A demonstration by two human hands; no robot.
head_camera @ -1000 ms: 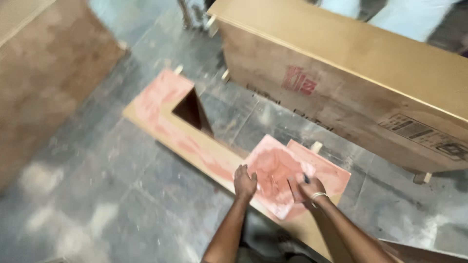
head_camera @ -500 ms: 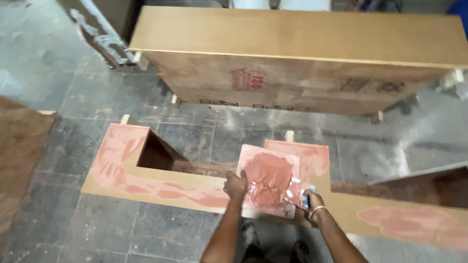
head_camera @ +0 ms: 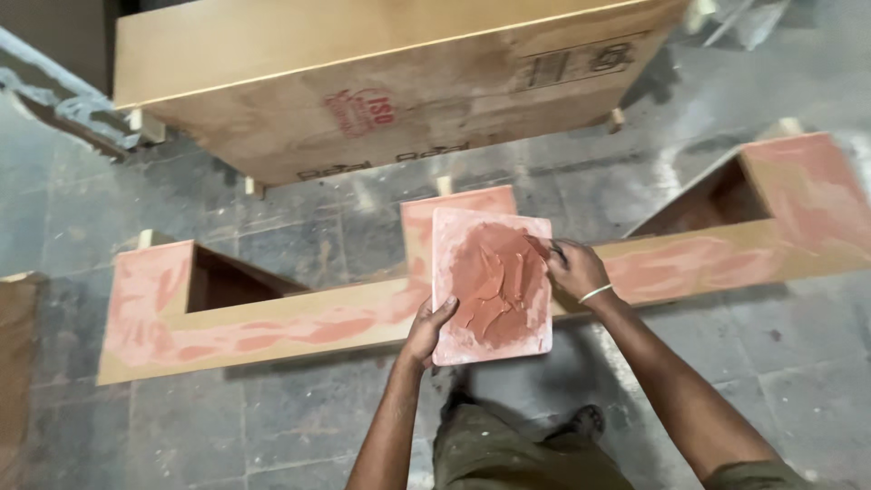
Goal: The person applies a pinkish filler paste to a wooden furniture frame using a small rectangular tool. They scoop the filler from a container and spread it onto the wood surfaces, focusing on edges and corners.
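**Caller:** Two hands were on the job. The left hand (head_camera: 426, 328) gripped the lower left edge of a small square board (head_camera: 492, 283), thumb on top and fingers under, and carried it flat like a palette, over the long wooden frame (head_camera: 299, 319).

**Partner:** Flat for a reason, I'd judge: a mound of reddish-brown putty (head_camera: 494, 272) sat on top, and a tilt would have let it slide.

**Caller:** And the right hand (head_camera: 573, 269), a pale band at its wrist, was closed round a small dark tool at the board's right edge, the tip right against the putty. Whether that was a blade, I couldn't tell.

**Partner:** Where was the board, exactly?

**Caller:** At the middle of the frame, in front of its central upright block, above the person's feet on the stone floor (head_camera: 272, 417). The frame lay on the floor, its top faces smeared pink-red with the same filler, which was why the board stayed so near it, I'd say.

**Partner:** Any markings?

**Caller:** Beyond the frame a large plywood box (head_camera: 363, 82) rested on little wooden blocks. Its side carried a round red stamp near the middle and a black rectangular printed panel to the right, near the top edge.
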